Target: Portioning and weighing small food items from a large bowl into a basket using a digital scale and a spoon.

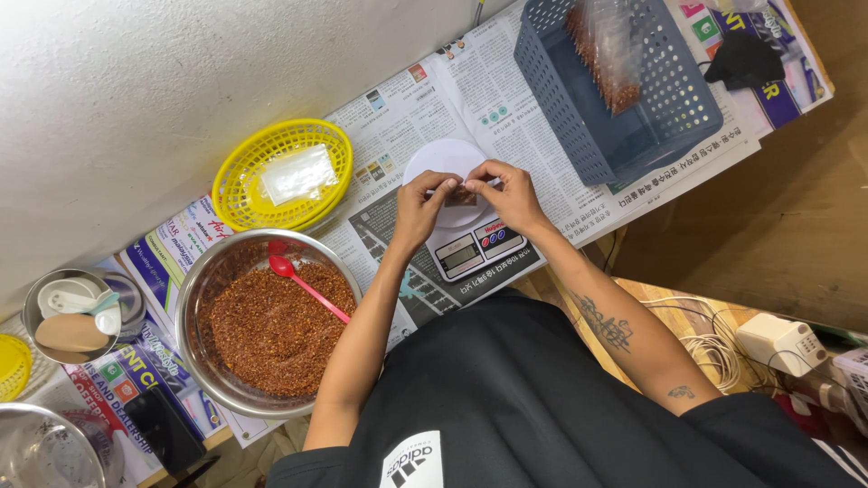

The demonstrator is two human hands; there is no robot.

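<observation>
Above the kitchen scale (466, 237), both hands are meeting over its round white platform. The left hand (421, 206) and the right hand (508, 192) are each pinching an end of a small clear packet (461, 192) that is holding some of the reddish-brown flakes, the fingertips pressing its top edge from both sides, so both hands are closed in a grasp on it. The packet is hovering just over the scale's platform; whether it is touching the platform cannot be told. The scale is sitting on sheets of newspaper (506, 90) that are covering the table. To the left of the scale, nearer the person, a large steel bowl (210, 271) is holding a heap of chilli flakes (271, 330), with a red spoon (303, 282) lying in it, handle pointing toward the scale. Beyond that bowl, near the wall, a yellow basket (237, 172) is holding empty clear bags. To the right of the scale, a grey plastic crate (588, 136) is containing filled bags of flakes. Far left of the scale, a small steel bowl (36, 298) is holding white scoops, well apart from both hands.
</observation>
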